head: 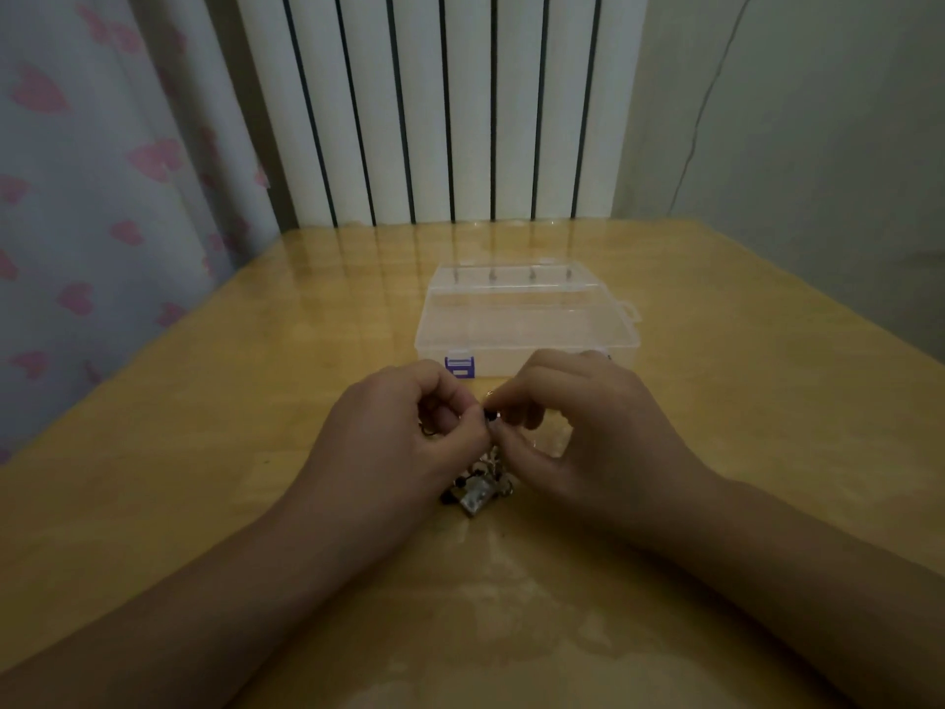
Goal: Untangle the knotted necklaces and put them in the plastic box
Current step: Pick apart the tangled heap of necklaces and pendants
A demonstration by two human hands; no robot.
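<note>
A tangle of thin necklaces (478,491) with dark beads and a pale rectangular pendant hangs down to the wooden table between my hands. My left hand (404,432) and my right hand (572,427) meet above it, fingertips pinched on the chain at a dark bead. Much of the chain is hidden by my fingers. Just beyond my hands sits the clear plastic box (526,319), lid shut, with a purple latch on its near side.
The wooden table (255,401) has a glossy top; its far edge runs along a white ribbed radiator (440,104). A curtain with pink hearts (102,171) hangs at the left, a plain wall at the right.
</note>
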